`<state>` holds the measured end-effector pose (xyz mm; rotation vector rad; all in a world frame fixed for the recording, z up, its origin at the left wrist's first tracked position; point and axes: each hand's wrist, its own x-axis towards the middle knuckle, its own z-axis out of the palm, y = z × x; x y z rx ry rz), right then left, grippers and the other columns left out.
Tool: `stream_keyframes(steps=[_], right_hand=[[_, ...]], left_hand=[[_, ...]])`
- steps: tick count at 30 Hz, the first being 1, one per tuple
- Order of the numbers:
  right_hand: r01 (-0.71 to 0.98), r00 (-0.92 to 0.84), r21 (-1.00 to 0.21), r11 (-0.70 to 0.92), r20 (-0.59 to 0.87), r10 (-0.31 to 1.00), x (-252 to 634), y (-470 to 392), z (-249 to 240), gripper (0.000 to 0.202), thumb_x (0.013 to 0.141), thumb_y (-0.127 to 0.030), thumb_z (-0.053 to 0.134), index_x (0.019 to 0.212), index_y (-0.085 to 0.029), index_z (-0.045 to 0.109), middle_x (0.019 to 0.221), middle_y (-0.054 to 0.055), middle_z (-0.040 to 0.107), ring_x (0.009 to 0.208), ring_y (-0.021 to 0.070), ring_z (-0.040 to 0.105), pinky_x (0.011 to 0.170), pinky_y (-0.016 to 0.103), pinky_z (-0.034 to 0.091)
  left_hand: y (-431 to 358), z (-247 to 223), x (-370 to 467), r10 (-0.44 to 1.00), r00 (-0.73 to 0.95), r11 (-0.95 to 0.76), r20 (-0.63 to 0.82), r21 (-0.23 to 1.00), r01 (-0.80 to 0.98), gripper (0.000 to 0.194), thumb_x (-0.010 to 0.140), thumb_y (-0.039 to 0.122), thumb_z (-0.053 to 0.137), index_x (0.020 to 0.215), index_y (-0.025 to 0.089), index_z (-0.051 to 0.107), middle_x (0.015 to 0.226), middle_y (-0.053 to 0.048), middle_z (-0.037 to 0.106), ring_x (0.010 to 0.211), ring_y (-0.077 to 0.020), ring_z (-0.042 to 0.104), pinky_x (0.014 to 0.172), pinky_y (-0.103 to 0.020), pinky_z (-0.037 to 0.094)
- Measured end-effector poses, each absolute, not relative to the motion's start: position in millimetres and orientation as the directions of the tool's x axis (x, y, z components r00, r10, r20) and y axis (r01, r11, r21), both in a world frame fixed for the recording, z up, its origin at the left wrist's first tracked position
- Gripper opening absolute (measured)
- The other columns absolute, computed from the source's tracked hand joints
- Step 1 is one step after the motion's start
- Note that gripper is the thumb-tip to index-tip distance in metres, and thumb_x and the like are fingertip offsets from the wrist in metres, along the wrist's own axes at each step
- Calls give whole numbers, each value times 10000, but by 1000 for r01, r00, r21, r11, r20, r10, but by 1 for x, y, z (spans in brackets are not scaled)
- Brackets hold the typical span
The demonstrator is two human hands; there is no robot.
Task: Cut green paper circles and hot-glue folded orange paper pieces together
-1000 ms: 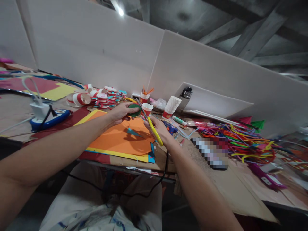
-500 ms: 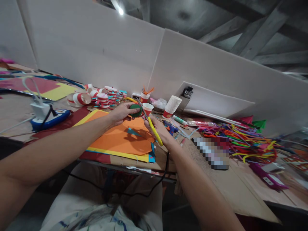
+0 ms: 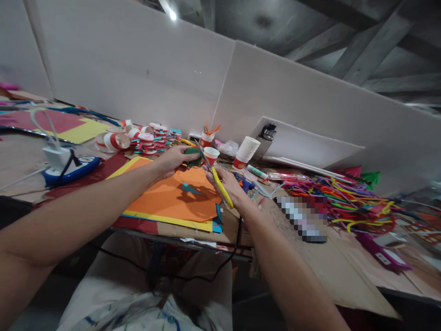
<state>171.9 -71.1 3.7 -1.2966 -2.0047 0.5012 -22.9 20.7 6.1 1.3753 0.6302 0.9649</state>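
Between the thumb and fingers of my left hand (image 3: 173, 161) is a small dark green rounded piece (image 3: 193, 156), which looks like paper. My right hand (image 3: 227, 183) is closed on a pair of scissors (image 3: 222, 188) with yellow handles. The scissors' blades point up and away, close beside the green piece's right edge; whether they touch it I cannot tell. Below both hands lie stacked sheets, an orange sheet (image 3: 165, 202) on top with yellow and blue edges under it. A blue paper scrap (image 3: 191, 189) rests on the orange sheet.
Behind my hands stand a single paper cup (image 3: 211, 155) and a cup stack (image 3: 246, 152). Red-and-white cup pieces (image 3: 147, 143) cluster at back left, near a blue power strip (image 3: 72, 171). Colourful pipe cleaners (image 3: 344, 202) heap at right. A black cable (image 3: 206, 278) hangs before the table.
The green piece has turned slightly and shifted a little left in my left hand. My right hand with the scissors stays almost in the same place.
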Motion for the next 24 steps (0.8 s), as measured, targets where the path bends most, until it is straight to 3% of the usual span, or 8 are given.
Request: stream_keyframes(steps=[5, 14, 24], right_hand=[[639, -252, -659, 398, 310, 917, 170, -72, 5, 359, 864, -571, 481, 875, -213, 507, 797, -12, 478, 720, 134, 431, 661, 267, 379], [648, -253, -652, 394, 304, 919, 168, -73, 5, 343, 876, -560, 471, 861, -218, 485, 841, -1, 507, 831, 170, 487, 782, 319, 406], [636, -262, -653, 410, 317, 912, 167, -76, 6, 346, 884, -540, 480, 883, -196, 522, 835, -5, 494, 776, 143, 444, 714, 273, 365]], left_hand=[[20, 4, -21, 869, 457, -98, 192, 970, -221, 429, 598, 454, 832, 854, 142, 687, 714, -24, 664, 493, -61, 488, 415, -174, 279], [19, 1, -19, 846, 493, -139, 204, 976, -166, 438, 631, 478, 808, 898, 151, 692, 731, -42, 684, 488, -61, 468, 421, -183, 269], [23, 1, -23, 839, 511, -136, 187, 981, -135, 397, 643, 457, 802, 874, 152, 696, 759, -36, 685, 537, -71, 521, 441, -180, 306]])
